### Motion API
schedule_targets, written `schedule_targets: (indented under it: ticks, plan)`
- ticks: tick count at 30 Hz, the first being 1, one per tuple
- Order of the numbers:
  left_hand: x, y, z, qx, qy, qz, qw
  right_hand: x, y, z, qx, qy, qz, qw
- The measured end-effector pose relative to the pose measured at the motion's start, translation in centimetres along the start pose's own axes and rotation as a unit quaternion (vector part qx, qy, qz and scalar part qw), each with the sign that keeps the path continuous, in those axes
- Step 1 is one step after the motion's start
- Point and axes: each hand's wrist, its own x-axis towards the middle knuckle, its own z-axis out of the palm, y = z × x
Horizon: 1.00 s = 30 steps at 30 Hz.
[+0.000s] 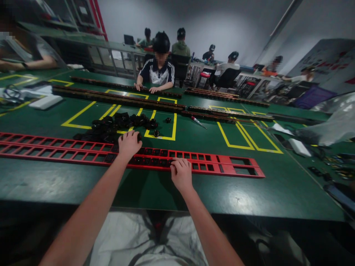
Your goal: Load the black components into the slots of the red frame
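1. Using the red frame (pixel 213 159) as the landmark: it lies flat on the green surface (pixel 280 173) right in front of the person, two long rows of square slots, and both hands are on it or just over it.
2. Step in hand, my read: seating small black pieces into those slots. Both rows have a run of seated black pieces (pixel 156 152) between the two hands, while plenty of slots towards either end of the frame look open.
3. Left hand (pixel 129 145): over the frame's far edge, fingers curled and drawn in, not spread. Looks like it's pinching a black piece (pixel 139 137) at the fingertips, though the grip itself is partly hidden.
4. Right hand (pixel 181 171): on the frame's near edge, fingers bent and close together, tips touching the end of the near seated row. Can't tell if it's pinching a piece or just pressing on one, sorry.
5. Spare stock: a loose heap of black pieces (pixel 122 122) just past the frame's far side, plus a couple of strays right of the heap.
6. Next move, imo: it calls for squaring the left hand's piece over an open slot and pushing evenly, with the right hand steadying the frame. A tilted piece could jam.
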Motion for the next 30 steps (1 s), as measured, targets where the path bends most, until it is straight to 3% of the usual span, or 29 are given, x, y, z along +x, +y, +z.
schedule_targets:
  ticks: [3, 9, 15, 24, 27, 30]
  plan:
    - [0.0, -1.2, 0.7, -0.019, 0.013, -0.016, 1.000, 0.0, 0.0, 0.0, -0.005, -0.003, 0.007, 1.000]
    - [-0.4, -1.5, 1.4, -0.039, 0.027, -0.062, 0.997, 0.0, -0.1, -0.1, -0.004, -0.007, 0.010, 1.000]
    - [-0.3, -1.3, 0.9, -0.069, 0.082, 0.015, 0.994, 0.0, -0.1, -0.2, -0.002, -0.002, 0.012, 1.000]
    - [0.2, -1.9, 1.9, -0.218, 0.048, 0.153, 0.963, 0.1, -0.2, -0.2, 0.002, -0.009, 0.019, 1.000]
    - [-0.2, -1.2, 1.4, -0.237, 0.040, 0.159, 0.958, 0.1, -0.2, -0.3, 0.005, -0.005, 0.019, 1.000]
    - [-1.6, 0.9, 0.8, -0.290, 0.052, 0.130, 0.947, 0.2, -0.3, -0.4, 0.011, -0.003, 0.016, 1.000]
